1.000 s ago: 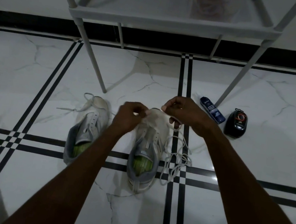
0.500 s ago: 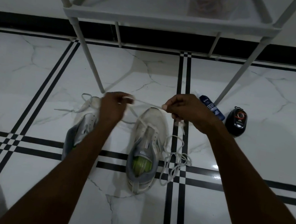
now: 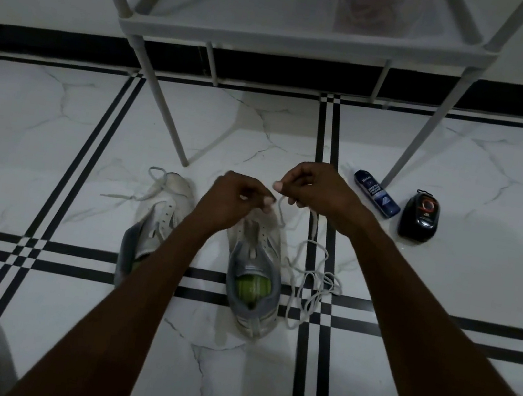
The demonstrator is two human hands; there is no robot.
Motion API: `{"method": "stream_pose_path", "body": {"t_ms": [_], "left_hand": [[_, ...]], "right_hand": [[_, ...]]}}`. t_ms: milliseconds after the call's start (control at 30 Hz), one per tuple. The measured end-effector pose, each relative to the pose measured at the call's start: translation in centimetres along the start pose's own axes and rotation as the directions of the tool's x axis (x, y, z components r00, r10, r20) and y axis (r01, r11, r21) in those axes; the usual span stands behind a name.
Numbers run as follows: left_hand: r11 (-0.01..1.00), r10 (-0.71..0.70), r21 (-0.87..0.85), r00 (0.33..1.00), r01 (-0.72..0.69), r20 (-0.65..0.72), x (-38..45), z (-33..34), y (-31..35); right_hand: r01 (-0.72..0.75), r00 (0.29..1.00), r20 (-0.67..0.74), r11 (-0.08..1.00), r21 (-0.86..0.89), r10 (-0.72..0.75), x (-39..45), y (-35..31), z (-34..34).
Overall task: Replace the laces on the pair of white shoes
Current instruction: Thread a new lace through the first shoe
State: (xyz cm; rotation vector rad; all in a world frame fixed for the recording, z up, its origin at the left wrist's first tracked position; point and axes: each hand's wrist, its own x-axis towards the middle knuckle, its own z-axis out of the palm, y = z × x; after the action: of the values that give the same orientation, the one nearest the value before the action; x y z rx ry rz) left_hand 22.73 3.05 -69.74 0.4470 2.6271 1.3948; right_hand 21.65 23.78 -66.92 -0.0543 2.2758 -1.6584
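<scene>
On tiled floor (image 3: 91,145), beside rack leg (image 3: 413,146): dark blue bottle (image 3: 376,198), label lettering too small to read; next to it black shoe-polish applicator (image 3: 419,216), print unreadable. Above toe of right-side white shoe (image 3: 255,264): left hand (image 3: 233,198), fingers curled, pinching white lace (image 3: 310,273) at the front eyelets. Just beside, right hand (image 3: 314,187), fingers curled, pinching the same lace, loose length trailing in coils to the shoe's right. Left-side white shoe (image 3: 162,213) near, untouched, own lace (image 3: 138,193) spilling past its toe.
</scene>
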Motion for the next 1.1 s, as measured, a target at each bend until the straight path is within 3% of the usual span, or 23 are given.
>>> {"method": "stream_pose_path", "body": {"t_ms": [67,133,200,300,400,533,733,900,1000,1100], "left_hand": [[1.0,-0.016,0.019,0.983,0.02,-0.184,-0.5,-1.2,-1.2],[0.996,-0.065,-0.068,0.972,0.051,-0.224,-0.8,-2.1,-1.7],[0.979,-0.128,-0.167,0.989,0.114,-0.077,-1.0,-1.8,-0.4],[0.968,-0.082,-0.229,0.993,0.1,0.084,-0.7,-0.1,2.0],[0.979,-0.103,-0.182,0.992,0.088,-0.073,-0.8,-0.9,1.5],[0.975,-0.219,-0.125,0.911,0.186,-0.349,-1.3,-4.1,-1.0],[0.938,-0.31,-0.019,0.811,0.347,-0.497,-2.1,-4.7,-2.0],[0.89,-0.381,-0.008,0.736,0.455,-0.56,-3.0,-5.4,-4.0],[0.928,-0.292,0.058,0.818,0.367,-0.496,-3.3,-5.3,-3.9],[0.988,-0.084,0.1,0.947,0.12,-0.31,-2.5,-4.1,-2.3]], "right_hand": [[-0.003,1.0,0.0,1.0,0.012,0.003,-0.3,-0.1,-0.5],[-0.008,1.0,0.008,0.999,0.043,0.007,-0.6,-0.2,-0.9],[-0.019,1.0,0.021,0.997,0.078,0.017,-0.6,-0.4,-0.8],[-0.019,0.999,0.045,0.992,0.121,0.013,-0.3,-0.8,0.0],[-0.021,1.0,0.025,0.995,0.093,0.019,-0.2,-0.9,-0.2],[-0.029,0.999,0.039,0.999,0.025,0.028,-0.3,-0.7,-1.0],[-0.026,0.991,0.134,1.0,-0.012,0.027,0.5,-1.5,0.2],[-0.063,0.992,0.091,0.974,-0.219,0.085,1.4,-1.7,0.8],[-0.044,0.999,0.015,0.972,-0.229,0.049,1.3,-1.8,1.3],[-0.028,1.0,0.0,0.981,-0.192,0.029,1.1,-2.5,2.3]]}}
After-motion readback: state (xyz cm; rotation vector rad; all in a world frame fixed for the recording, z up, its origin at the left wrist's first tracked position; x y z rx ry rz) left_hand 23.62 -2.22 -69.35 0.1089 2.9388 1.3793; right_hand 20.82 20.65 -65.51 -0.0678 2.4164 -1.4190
